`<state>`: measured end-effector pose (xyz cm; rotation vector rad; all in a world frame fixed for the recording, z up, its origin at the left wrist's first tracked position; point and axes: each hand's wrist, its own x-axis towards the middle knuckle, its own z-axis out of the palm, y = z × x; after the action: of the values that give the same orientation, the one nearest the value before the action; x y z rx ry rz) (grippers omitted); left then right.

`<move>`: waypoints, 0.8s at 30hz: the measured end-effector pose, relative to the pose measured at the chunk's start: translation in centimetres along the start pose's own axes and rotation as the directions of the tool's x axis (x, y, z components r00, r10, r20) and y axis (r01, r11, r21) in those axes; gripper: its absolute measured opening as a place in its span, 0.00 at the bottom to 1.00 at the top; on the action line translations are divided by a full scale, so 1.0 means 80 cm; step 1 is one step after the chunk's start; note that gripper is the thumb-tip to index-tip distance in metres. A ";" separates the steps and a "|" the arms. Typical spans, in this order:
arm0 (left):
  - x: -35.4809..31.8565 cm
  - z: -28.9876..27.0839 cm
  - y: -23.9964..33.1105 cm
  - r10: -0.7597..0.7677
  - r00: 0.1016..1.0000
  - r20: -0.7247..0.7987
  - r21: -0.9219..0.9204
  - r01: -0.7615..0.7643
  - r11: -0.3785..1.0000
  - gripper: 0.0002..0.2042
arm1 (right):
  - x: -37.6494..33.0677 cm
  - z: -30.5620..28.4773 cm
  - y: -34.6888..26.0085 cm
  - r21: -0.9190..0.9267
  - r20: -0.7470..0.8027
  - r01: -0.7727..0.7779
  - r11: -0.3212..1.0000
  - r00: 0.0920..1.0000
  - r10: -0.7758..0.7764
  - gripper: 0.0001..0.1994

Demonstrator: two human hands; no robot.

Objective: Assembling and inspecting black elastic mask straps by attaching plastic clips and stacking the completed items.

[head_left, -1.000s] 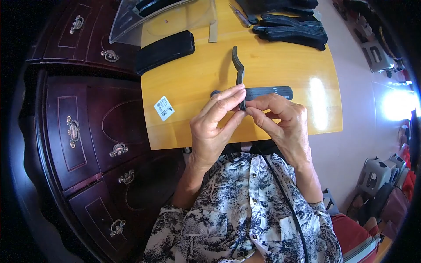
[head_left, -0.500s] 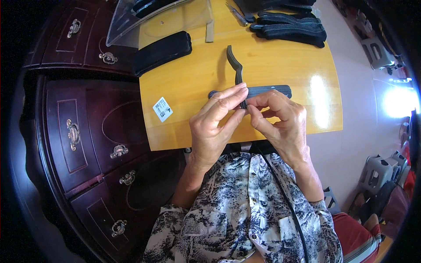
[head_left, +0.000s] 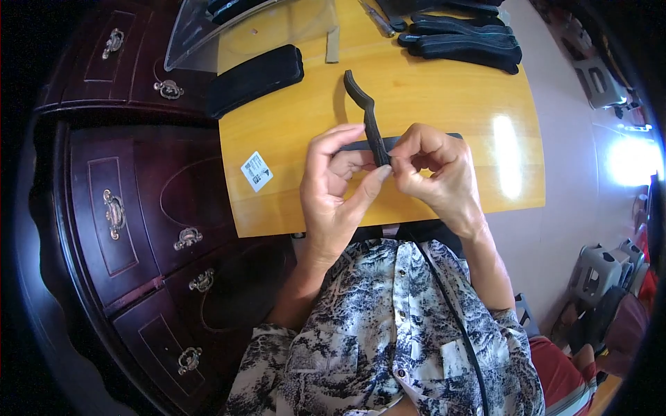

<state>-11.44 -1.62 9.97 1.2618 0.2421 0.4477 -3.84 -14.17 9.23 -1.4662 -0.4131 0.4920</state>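
Note:
Held upright over the table is a black insole, seen nearly edge-on, its curved upper end bent to the left. My left hand grips its lower end between thumb and fingers. At the same lower end, on the right edge, my right hand is closed in a pinch; what lies between its fingertips is too small to make out. Behind both hands a flat dark piece lies on the table, mostly covered by them.
On the yellow table are a white printed label, a black padded block, a clear plastic bin, a tan strip, stacked black insoles and a slim metal tool. Dark drawers stand at left.
The insole's top has tilted to the left and its face shows more. My left fingers have spread and shifted along it. The right hand has turned slightly, still pinching at its edge.

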 end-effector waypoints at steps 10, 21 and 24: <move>-0.014 -0.018 -0.032 0.151 0.980 -0.131 0.207 -0.122 0.971 0.08 | 0.009 0.026 0.001 -0.292 0.007 0.219 0.931 0.974 -0.227 0.07; -0.003 -0.034 -0.018 -0.173 0.985 -0.019 -0.200 0.165 0.966 0.14 | 0.015 0.019 0.005 -0.101 0.077 0.173 0.980 0.983 -0.165 0.14; -0.003 -0.028 -0.010 -0.216 0.976 0.030 -0.242 0.217 0.946 0.15 | 0.013 0.020 0.002 -0.299 0.092 0.265 0.917 0.964 -0.249 0.22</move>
<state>-12.43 0.02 8.55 0.9813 0.3099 0.2757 -3.89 -12.24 9.16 -1.6717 -0.7412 0.2606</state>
